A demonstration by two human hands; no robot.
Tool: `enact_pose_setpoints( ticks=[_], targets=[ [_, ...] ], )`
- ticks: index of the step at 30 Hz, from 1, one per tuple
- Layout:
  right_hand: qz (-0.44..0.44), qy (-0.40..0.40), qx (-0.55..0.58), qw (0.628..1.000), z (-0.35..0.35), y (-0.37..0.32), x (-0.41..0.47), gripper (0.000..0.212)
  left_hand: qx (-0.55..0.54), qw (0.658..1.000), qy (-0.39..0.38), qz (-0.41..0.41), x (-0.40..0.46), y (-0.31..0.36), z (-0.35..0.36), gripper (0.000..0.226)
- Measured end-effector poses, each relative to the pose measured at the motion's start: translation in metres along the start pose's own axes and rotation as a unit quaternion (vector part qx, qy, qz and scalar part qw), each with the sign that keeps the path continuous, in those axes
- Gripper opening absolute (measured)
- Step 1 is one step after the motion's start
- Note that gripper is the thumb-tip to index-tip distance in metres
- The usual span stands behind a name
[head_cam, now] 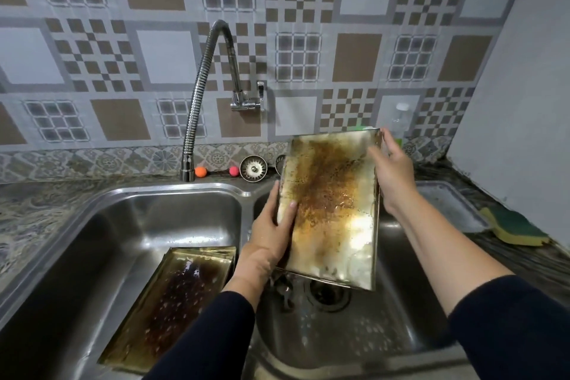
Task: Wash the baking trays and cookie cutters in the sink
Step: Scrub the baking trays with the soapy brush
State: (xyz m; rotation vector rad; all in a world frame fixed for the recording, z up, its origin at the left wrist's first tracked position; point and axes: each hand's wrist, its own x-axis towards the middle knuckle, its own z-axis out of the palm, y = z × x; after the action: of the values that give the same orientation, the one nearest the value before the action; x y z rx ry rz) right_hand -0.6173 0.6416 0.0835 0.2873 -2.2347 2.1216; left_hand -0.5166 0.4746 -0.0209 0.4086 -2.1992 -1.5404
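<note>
Head view: the left hand [271, 234] and right hand [391, 170] hold the dirty tray [333, 210] by its sides, above the right sink [416, 333]. Keep both holds tight; the tray looks slippery.

Faucet [212, 71]: flexible metal hose on the far wall, arching left and down toward the far rim of the left basin.
Faucet handle [261, 94]: upright lever at the valve's right.
Orange ball [200, 172]: on the far ledge, just right of the hose tip.
Pink ball [234, 171]: farther right on the same ledge.
Strainer [253, 168]: round metal drain basket, tilted against the wall, just right of the pink ball.
Sponge [515, 225]: yellow with green top, on the right counter [539, 259].
Clear bottle [401, 120]: white cap, at the far right wall.
Wall tiles [308, 9]: grey and brown checkered squares.
</note>
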Motion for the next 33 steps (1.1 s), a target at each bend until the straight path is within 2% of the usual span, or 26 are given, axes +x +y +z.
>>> enact_pose_setpoints(
  ticks=[2,3,5,7,10,13,18,21,27,30,33],
  targets=[
    [0.002,0.006,-0.074,0.997,-0.012,0.005,0.006,0.066,-0.066,0.997,0.035,0.037,0.001,0.001,0.003,0.055],
    [0.001,0.011,-0.146,0.989,-0.018,0.007,0.011,0.07,-0.076,0.995,0.038,0.044,0.003,0.004,0.003,0.055],
    [-0.016,0.037,-0.307,0.951,-0.031,0.008,0.02,0.074,-0.08,0.994,0.038,0.056,0.008,0.007,0.005,0.055],
    [-0.044,0.084,-0.369,0.925,-0.043,0.0,0.028,0.074,-0.079,0.993,0.058,0.067,0.013,0.009,0.007,0.056],
    [-0.133,0.117,-0.366,0.914,-0.05,-0.025,0.032,0.073,-0.086,0.988,0.1,0.074,0.018,0.01,0.008,0.056],
    [-0.214,0.089,-0.346,0.909,-0.038,-0.04,0.029,0.072,-0.093,0.986,0.088,0.104,0.02,0.026,0.016,0.052],
    [-0.22,-0.004,-0.311,0.925,-0.008,0.023,-0.03,0.072,-0.098,0.975,0.141,0.142,0.031,0.059,0.03,0.048],
    [-0.242,-0.014,-0.257,0.935,-0.001,0.046,-0.055,0.07,-0.089,0.978,0.128,0.139,0.033,0.059,0.028,0.047],
    [-0.237,0.048,-0.244,0.939,0.006,-0.034,0.018,0.067,-0.1,0.977,0.097,0.159,0.01,0.066,0.06,0.046],
    [-0.235,0.001,-0.276,0.932,0.014,-0.042,0.004,0.066,-0.121,0.974,0.13,0.139,0.016,0.069,0.059,0.044],
    [-0.21,-0.083,-0.192,0.955,0.024,0.008,-0.056,0.069,-0.118,0.971,0.177,0.105,0.024,0.064,0.033,0.042]
  ],
)
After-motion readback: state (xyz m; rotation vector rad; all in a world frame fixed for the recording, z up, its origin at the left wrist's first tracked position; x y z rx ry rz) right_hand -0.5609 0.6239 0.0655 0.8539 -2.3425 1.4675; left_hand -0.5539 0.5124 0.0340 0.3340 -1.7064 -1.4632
